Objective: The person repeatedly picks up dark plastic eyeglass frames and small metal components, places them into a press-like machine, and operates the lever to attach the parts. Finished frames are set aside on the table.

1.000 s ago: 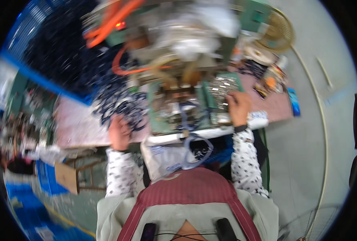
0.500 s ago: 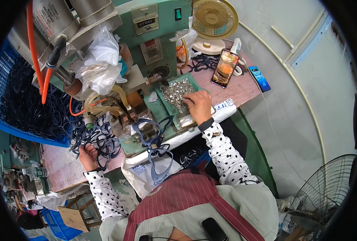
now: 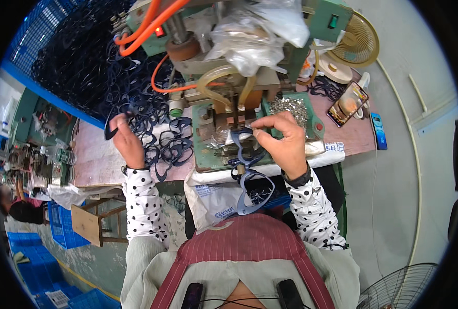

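My left hand [image 3: 128, 143], at the left of the table, holds a dark blue eyeglass frame [image 3: 109, 129] between its closed fingers. Just below it lies a heap of similar frames [image 3: 173, 147]. My right hand [image 3: 286, 143] is in front of the machine [image 3: 205, 154]. Its thumb and forefinger are pinched at the upper end of another blue eyeglass frame [image 3: 246, 209]. Whatever is between those fingertips is too small to make out. This frame hangs from the machine's metal jaws [image 3: 233, 121] toward my apron. Behind my right hand is a green tray of small shiny metal parts [image 3: 289, 106].
A large blue crate [image 3: 43, 98] full of dark frames stands at the left. Orange hoses [image 3: 154, 26] and a plastic bag [image 3: 260, 38] hang over the machine. A phone [image 3: 347, 104], a blue phone-shaped object [image 3: 378, 131] and a fan [image 3: 356, 40] are at the right.
My right hand has moved from the tray of metal parts to the frame at the machine. My left hand has risen from the heap with a frame. The view has shifted left.
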